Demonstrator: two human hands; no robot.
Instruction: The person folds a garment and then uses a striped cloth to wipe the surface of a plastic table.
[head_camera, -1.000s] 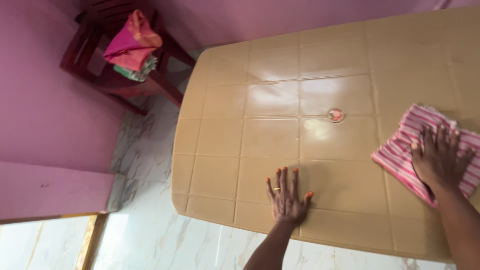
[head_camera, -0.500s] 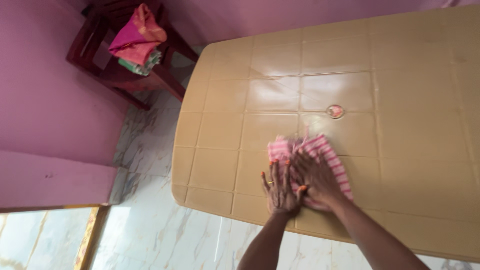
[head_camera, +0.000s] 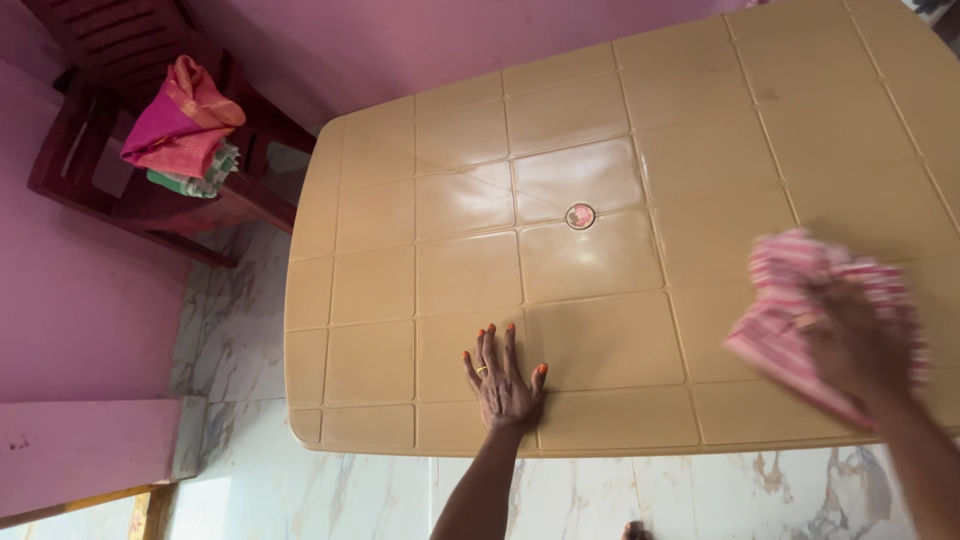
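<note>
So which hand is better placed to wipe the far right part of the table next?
Probably right: the right hand already presses the striped cloth there, while the left hand lies flat and bare near the table's front edge.
</note>
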